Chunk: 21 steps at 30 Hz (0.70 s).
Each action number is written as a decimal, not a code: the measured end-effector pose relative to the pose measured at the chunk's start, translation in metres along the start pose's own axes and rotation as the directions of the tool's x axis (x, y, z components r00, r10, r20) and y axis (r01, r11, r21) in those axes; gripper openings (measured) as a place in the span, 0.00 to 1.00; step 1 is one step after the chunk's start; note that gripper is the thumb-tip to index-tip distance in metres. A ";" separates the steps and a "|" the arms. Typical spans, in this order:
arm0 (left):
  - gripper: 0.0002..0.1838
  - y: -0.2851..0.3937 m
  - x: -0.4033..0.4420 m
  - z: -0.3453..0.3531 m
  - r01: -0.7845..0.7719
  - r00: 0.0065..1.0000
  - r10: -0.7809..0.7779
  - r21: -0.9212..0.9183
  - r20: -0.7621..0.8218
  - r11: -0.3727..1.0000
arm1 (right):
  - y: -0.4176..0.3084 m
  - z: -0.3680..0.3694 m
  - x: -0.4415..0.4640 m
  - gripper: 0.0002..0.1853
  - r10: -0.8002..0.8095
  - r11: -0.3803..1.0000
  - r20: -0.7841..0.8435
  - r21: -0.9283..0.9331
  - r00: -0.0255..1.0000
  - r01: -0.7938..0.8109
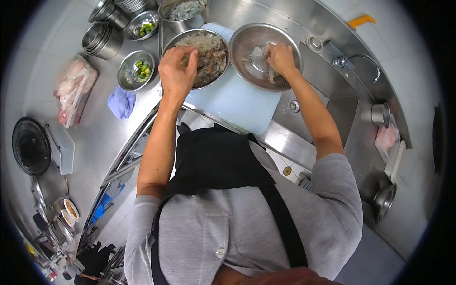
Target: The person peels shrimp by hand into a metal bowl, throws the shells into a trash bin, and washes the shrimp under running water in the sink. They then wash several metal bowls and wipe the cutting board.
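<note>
A metal bowl [209, 85] heaped with what look like raw shrimp [211, 57] stands at the left of a pale cutting board [228, 107]. My left hand [178, 69] is over this bowl's left side, fingers curled; whether it holds anything is hidden. To the right, my right hand [281, 59] reaches into a wider metal bowl [244, 35], its fingers pinched together on something I cannot make out. Inside that bowl lie some clear liquid or ice and a few greyish pieces [272, 76].
Small bowls of cut green vegetables [142, 71], a purple cloth [121, 102] and a bagged container [76, 90] are on the left counter. Behind the board is another bowl of shrimp [186, 10]. A sink [304, 123] with a faucet [363, 59] lies to the right.
</note>
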<state>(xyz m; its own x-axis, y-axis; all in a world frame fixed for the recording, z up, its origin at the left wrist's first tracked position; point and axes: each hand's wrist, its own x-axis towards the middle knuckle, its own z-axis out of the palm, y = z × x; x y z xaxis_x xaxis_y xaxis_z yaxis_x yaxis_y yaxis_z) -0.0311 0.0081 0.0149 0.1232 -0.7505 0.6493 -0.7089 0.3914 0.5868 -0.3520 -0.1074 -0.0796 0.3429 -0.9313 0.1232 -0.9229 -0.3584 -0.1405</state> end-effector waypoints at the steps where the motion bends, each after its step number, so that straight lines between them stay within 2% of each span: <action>1: 0.06 0.000 -0.001 0.001 0.002 1.000 -0.002 -0.009 0.006 1.000 | -0.002 0.000 -0.001 0.08 0.014 1.000 0.007 0.014 1.000 -0.014; 3: 0.06 0.005 0.001 0.001 -0.023 0.999 0.024 -0.027 0.022 0.999 | -0.010 -0.006 -0.003 0.09 0.039 0.998 0.015 0.043 0.999 -0.040; 6: 0.06 0.009 0.000 0.008 -0.038 0.999 0.040 -0.086 0.030 0.996 | -0.018 -0.027 -0.004 0.08 0.129 0.967 0.043 0.216 0.991 -0.135; 7: 0.08 0.011 0.000 0.009 -0.002 0.998 0.010 -0.120 0.067 0.993 | -0.016 -0.031 -0.001 0.08 0.175 0.906 0.069 0.380 0.982 -0.188; 9: 0.09 0.015 0.002 0.016 0.016 0.996 -0.001 -0.174 0.089 0.985 | -0.013 -0.038 0.003 0.08 0.242 0.694 0.150 0.664 0.959 -0.279; 12: 0.14 0.024 0.008 0.022 0.043 0.988 -0.010 -0.215 0.155 0.976 | -0.023 -0.051 0.008 0.08 0.152 0.368 0.159 0.907 0.976 -0.205; 14: 0.17 0.028 0.017 0.027 0.007 0.984 0.034 -0.225 0.174 0.974 | -0.048 -0.076 0.007 0.07 0.047 0.176 0.119 0.976 0.992 -0.126; 15: 0.19 0.028 0.019 0.029 0.077 0.974 -0.020 -0.250 0.224 0.965 | -0.063 -0.084 0.006 0.07 -0.001 0.070 0.091 0.993 0.996 -0.090; 18: 0.17 0.020 0.023 0.034 0.167 0.964 -0.065 -0.401 0.256 0.901 | -0.094 -0.085 0.010 0.07 -0.073 -0.095 0.068 0.993 0.995 -0.075; 21: 0.16 0.011 0.018 0.024 0.270 0.951 -0.188 -0.366 0.244 0.890 | -0.119 -0.074 0.014 0.08 -0.126 -0.060 0.046 0.997 0.991 -0.054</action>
<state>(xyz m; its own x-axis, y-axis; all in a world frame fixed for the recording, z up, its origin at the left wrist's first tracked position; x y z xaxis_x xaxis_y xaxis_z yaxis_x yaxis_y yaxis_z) -0.0533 -0.0142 0.0210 0.0810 -0.9175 0.3894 -0.3434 0.3411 0.8751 -0.2499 -0.0730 0.0112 0.4640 -0.8808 0.0947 0.2116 0.0064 -0.9773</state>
